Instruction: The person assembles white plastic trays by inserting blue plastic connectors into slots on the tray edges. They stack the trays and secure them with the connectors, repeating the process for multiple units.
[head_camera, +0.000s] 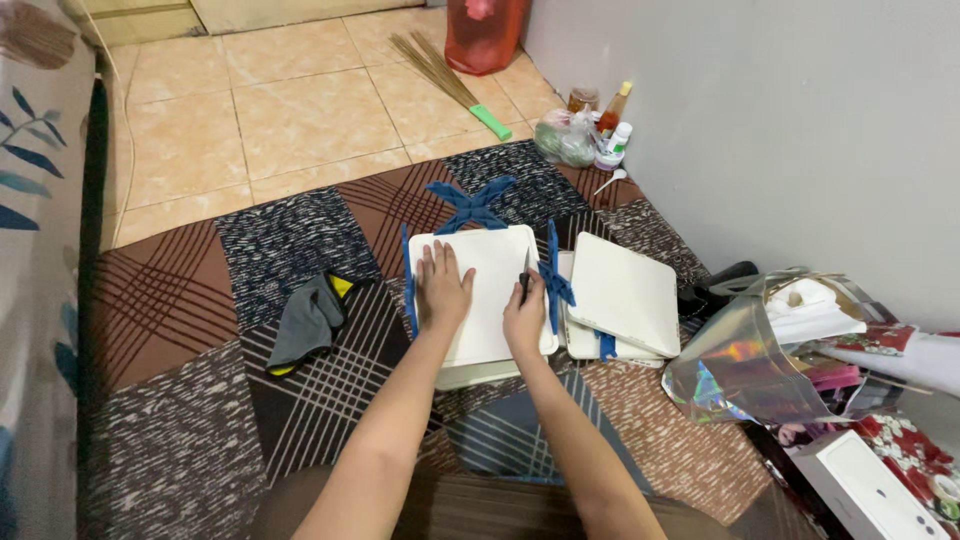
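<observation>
Both hands (442, 288) (524, 312) on white box (492, 262) w/ blue ribbon (472, 205)

White square box (487, 290), flat on patterned mat, blue ribbon (553, 280) alongside

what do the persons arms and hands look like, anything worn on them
Both forearms are bare from the bottom edge of the view up to the wrists: no sleeves show. The left hand and the right hand wear no gloves, and no watch, bracelet or ring can be made out at this size. Nails are too small to judge. No markings or tattoos are visible on either arm.
</observation>
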